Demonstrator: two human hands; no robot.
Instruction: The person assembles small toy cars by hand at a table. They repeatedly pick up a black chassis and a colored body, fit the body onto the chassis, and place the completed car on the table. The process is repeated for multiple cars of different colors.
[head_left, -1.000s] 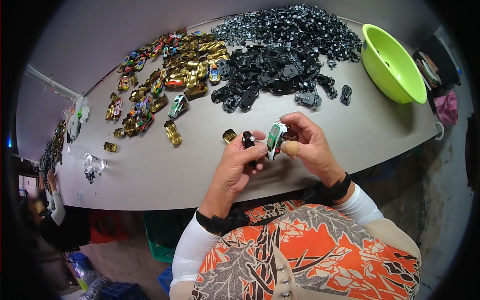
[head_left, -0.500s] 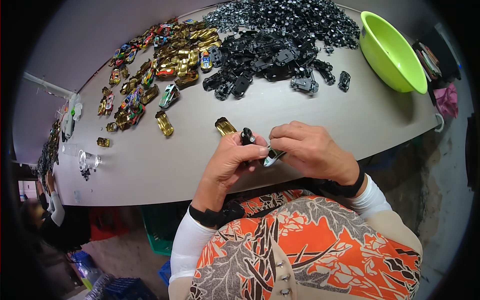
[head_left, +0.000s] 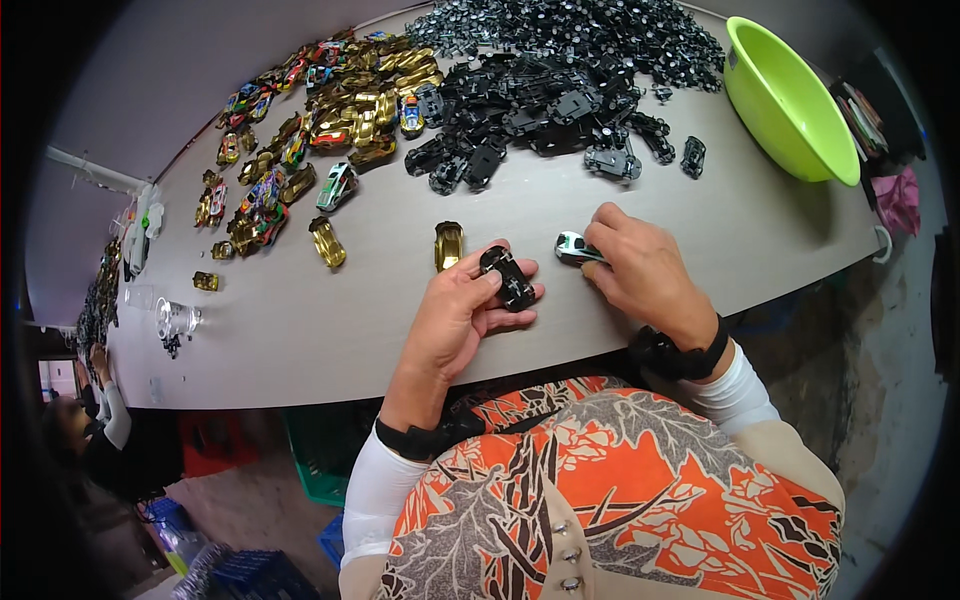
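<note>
my left hand [head_left: 462,318] cradles a black toy-car chassis [head_left: 508,277] on its curled fingers. my right hand [head_left: 640,272] pinches a white-green car body [head_left: 574,247] against the table [head_left: 330,330] at its fingertips. both look light, rigid, slick plastic; i'd grip along the sides.

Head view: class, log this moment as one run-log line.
left hand: holds black chassis | right hand: presses white-green toy car on table | gold car body: beside

L hand [head_left: 462,312] curled, palm up; R hand [head_left: 640,272] palm down, fingers pinched.
</note>
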